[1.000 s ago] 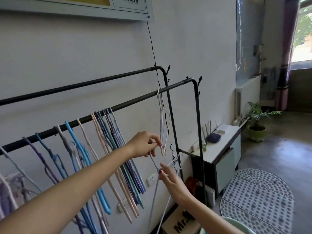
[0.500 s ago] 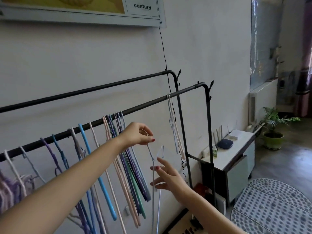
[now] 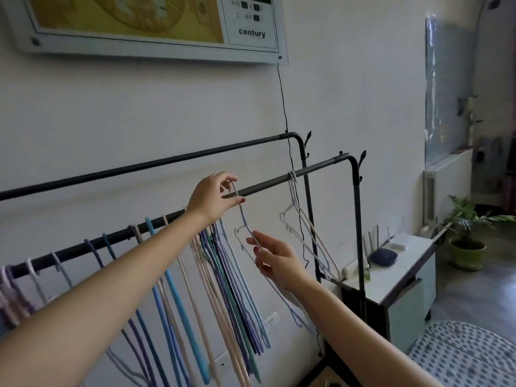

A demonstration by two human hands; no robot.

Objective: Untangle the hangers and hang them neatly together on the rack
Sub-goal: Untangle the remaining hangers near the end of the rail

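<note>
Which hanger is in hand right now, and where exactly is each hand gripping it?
The pale blue hanger: left hand pinches its hook at the front rail; right hand fingers touch its upper arm, grip unclear.

A pale blue hanger (image 3: pixel 245 227) hangs tilted at the black rack (image 3: pixel 315 170) rail; coloured hangers (image 3: pixel 223 275) crowd left, two pale ones (image 3: pixel 301 227) right.

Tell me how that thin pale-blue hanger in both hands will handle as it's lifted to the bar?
The pale-blue hanger looks like thin wire, so probably light. Pinched at its hook by the left hand, it may swing without the right hand. Its narrow hook could snag the hangers beside it.
</note>
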